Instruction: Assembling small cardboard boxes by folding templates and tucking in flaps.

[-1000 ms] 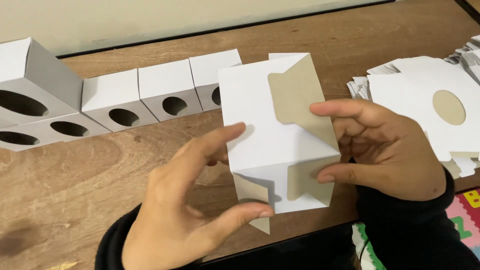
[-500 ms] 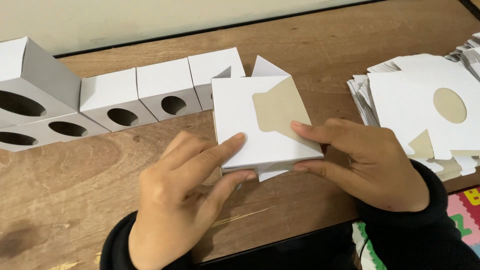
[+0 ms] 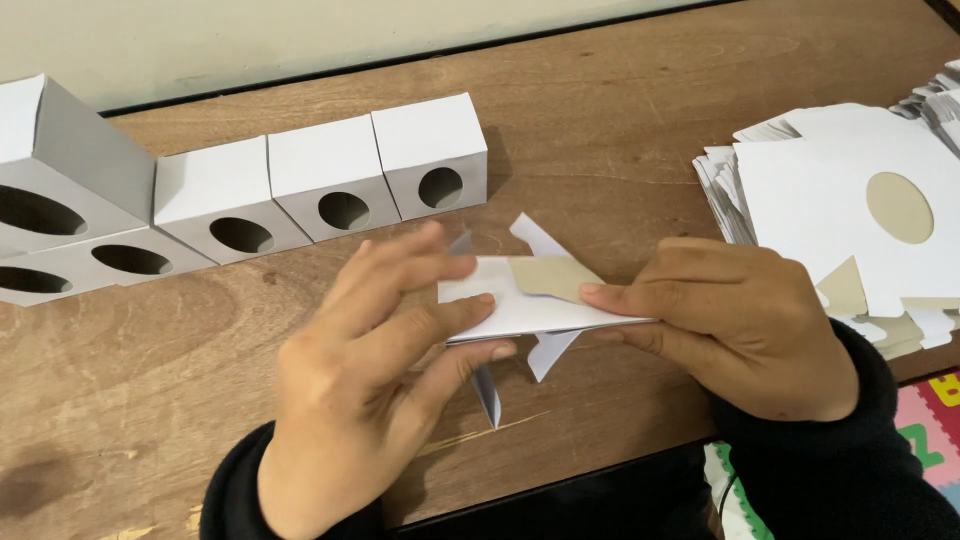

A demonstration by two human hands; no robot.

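Left hand (image 3: pixel 370 390) and right hand (image 3: pixel 740 325) both closed on one flattened white carton blank (image 3: pixel 520 300), held just above the wooden tabletop (image 3: pixel 620 150) near the middle of its front edge. Left fingers laid across the blank's left end, thumb underneath; right fingers pinching its right end. Blank nearly level, brown inner face showing on one top flap, white pointed flaps sticking out above and below.

Toward the back-left of the tabletop, a row of three assembled white boxes (image 3: pixel 330 185), each with a round hole in the front face, touching side by side. At the left edge, larger-looking boxes of the same kind (image 3: pixel 60 215), stacked two high, partly cut off by the frame.

At the right edge, a pile of flat white blanks (image 3: pixel 830 190), the top one with an oval cut-out showing brown beneath. Dark sleeves on both wrists. Colourful foam mat (image 3: pixel 935 425) below the front-right corner.
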